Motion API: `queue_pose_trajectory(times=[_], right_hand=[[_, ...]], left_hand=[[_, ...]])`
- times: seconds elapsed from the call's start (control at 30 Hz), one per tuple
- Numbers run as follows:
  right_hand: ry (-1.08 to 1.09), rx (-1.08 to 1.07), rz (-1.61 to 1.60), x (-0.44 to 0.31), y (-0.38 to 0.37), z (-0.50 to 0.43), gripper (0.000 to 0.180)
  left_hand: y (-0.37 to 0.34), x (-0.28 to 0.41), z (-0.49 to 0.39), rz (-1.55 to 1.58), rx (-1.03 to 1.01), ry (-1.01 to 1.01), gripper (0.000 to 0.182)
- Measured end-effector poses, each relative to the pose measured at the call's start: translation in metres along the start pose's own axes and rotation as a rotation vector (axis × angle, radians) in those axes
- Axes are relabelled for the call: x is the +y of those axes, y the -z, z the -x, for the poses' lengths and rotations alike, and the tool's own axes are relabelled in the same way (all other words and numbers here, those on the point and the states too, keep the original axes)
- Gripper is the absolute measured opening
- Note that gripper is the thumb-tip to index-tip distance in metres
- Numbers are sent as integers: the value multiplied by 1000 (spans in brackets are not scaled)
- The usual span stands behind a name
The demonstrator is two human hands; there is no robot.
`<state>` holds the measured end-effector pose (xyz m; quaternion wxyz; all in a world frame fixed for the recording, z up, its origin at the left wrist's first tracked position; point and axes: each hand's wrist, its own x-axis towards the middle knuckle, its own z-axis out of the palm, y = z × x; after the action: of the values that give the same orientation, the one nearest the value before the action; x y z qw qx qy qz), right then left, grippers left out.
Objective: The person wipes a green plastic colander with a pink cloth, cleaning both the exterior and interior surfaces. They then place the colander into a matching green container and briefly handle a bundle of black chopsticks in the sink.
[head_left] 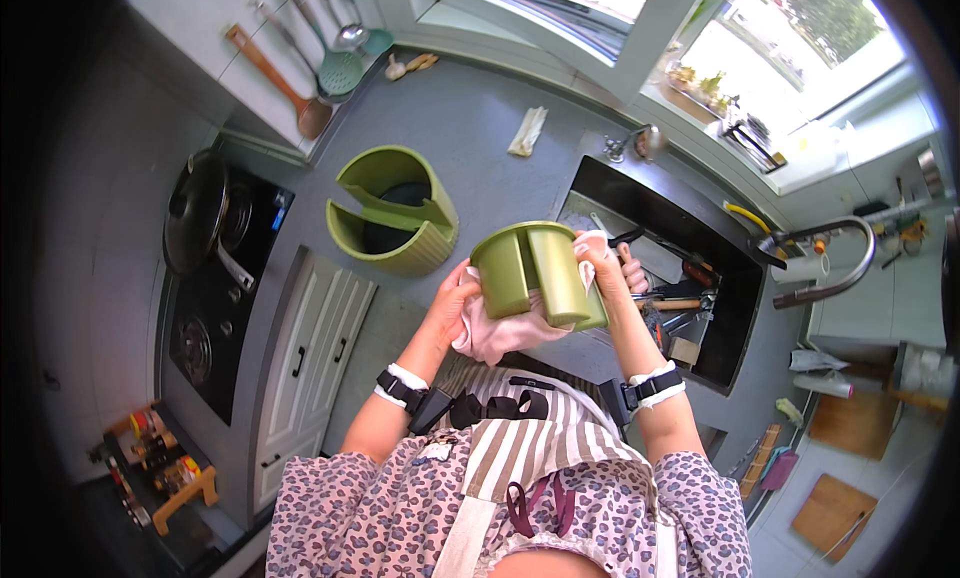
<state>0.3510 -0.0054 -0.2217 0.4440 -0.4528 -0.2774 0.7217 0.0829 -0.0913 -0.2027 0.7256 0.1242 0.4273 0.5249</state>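
Both hands hold a green plastic divided insert (pixel 502 274) in front of my body, tilted, with a deep gap between its two compartment walls. My left hand (pixel 450 306) grips its left side through a pink cloth (pixel 502 334), which hangs beneath the piece. Around the right side closes my right hand (pixel 609 267), with a bunched end of pink cloth at its fingers. On the counter to the left stands a larger green ribbed utensil holder (pixel 420 252), its inside split by a partition and dark at the bottom.
A black sink (pixel 739 338) on the right contains several tools and utensils under a curved faucet (pixel 862 240). Left is a gas cooktop (pixel 217 338) bearing a lidded pan (pixel 196 214). A folded white packet (pixel 528 132) and garlic (pixel 395 68) lie on the counter (pixel 480 90).
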Motion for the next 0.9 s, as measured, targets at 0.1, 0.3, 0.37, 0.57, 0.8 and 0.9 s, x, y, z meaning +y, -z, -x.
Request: queue_pose_trajectory(times=[0.1,0.3,0.37,0.57,0.8,0.9], right_hand=[[250,-42,121,-48,-5,16,44],[401,-10,88,-100,-3,48,34],[466,44,46,-108,-5,55,26],[952,249,660,-144,-18,78,12],[1024,526,644,-168,-40,92,11],[1124,513,565,-176,-56,99,12]], left_hand=[[-36,28,-1,-163,-157,-131,44],[-92,60,-7,-471,-285,-434,31],[-120,67,0,-595,-266,-577,27],[-147,70,-1,-434,-302,-612,22],[-165,78,-8,-346,-297,-682,22],[-160,83,-10,-287,-322,-697,23]])
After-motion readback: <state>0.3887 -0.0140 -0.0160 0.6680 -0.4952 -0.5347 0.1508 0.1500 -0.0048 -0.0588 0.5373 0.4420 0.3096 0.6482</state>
